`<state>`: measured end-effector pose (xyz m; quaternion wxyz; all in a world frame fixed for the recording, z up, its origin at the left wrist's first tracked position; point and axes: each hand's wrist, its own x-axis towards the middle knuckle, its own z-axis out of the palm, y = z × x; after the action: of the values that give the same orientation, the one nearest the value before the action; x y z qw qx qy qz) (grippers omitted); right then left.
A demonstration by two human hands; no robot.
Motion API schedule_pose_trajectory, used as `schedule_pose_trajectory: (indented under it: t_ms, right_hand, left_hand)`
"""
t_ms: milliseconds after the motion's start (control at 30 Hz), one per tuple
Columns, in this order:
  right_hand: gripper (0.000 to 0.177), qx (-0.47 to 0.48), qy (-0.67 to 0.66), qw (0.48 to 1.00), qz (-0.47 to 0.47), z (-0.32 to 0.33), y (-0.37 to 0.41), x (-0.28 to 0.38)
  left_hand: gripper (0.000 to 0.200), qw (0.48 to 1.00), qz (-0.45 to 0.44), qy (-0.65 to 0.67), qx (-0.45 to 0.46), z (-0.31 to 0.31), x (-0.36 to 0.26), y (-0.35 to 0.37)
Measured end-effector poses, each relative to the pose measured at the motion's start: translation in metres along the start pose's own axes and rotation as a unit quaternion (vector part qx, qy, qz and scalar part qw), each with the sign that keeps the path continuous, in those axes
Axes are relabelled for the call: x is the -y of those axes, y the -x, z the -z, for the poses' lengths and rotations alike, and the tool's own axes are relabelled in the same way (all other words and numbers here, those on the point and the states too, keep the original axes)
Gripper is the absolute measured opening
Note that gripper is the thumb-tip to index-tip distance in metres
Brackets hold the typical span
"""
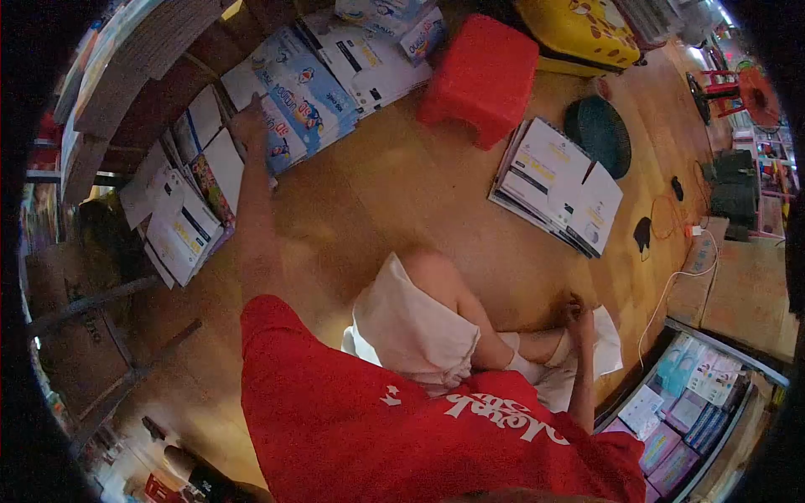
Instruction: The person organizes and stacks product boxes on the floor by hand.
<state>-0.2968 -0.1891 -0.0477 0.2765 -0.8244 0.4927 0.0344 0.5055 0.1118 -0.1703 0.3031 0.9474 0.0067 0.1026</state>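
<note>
My left hand (248,126) reaches out at the upper left, on the edge of blue-and-white printed cardboard sheets (306,105); its fingers are too dark to make out. Below it lies a stack of white printed sheets (186,228), some with coloured pictures. My right hand (575,312) rests by my crossed legs with its fingers curled; whether anything is in them is too small to tell. Another stack of white printed sheets (558,180) lies fanned on the wooden floor in front of me.
A red plastic stool (482,75) stands ahead, beside a yellow case (583,33) and a dark green basket (598,134). At the right are a white cable (671,289), cardboard boxes (746,281) and a container of small packages (662,448). A metal frame (101,306) stands left.
</note>
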Motion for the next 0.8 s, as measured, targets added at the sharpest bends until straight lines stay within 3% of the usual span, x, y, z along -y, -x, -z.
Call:
schedule_pose_trajectory:
  t_ms: [100,233,333,433,567,667,767,800]
  right_hand:
    - [0.037,0.009,0.010,1.000,-0.014,0.001,-0.001,0.004]
    - [0.036,0.003,0.010,1.000,0.001,-0.001,-0.001,-0.010]
    - [0.036,-0.032,0.011,0.999,0.022,-0.005,-0.001,-0.013]
    - [0.036,-0.041,0.013,0.999,0.016,-0.004,0.002,-0.016]
    - [0.036,-0.026,0.083,0.996,-0.006,-0.009,-0.001,-0.034]
    - [0.036,-0.072,0.101,0.992,0.034,-0.026,-0.003,-0.066]
    - [0.037,-0.070,0.026,0.997,0.018,-0.003,0.006,-0.022]
    - [0.038,-0.118,-0.015,0.992,0.030,-0.009,0.000,-0.030]
  left_hand:
    - [0.059,0.981,-0.072,-0.138,-0.119,-0.017,-0.007,0.000]
    - [0.063,0.964,-0.247,-0.043,-0.088,0.006,-0.047,0.033]
    - [0.070,0.924,-0.375,-0.060,-0.038,0.055,-0.110,0.104]
    - [0.078,0.889,-0.444,-0.095,0.053,0.061,-0.121,0.162]
    - [0.086,0.852,-0.497,-0.156,0.059,0.023,-0.089,0.149]
    - [0.084,0.839,-0.502,-0.195,0.074,0.030,-0.095,0.149]
    - [0.083,0.851,-0.460,-0.249,0.053,0.042,-0.113,0.165]
    - [0.079,0.862,-0.443,-0.245,0.023,0.045,-0.126,0.175]
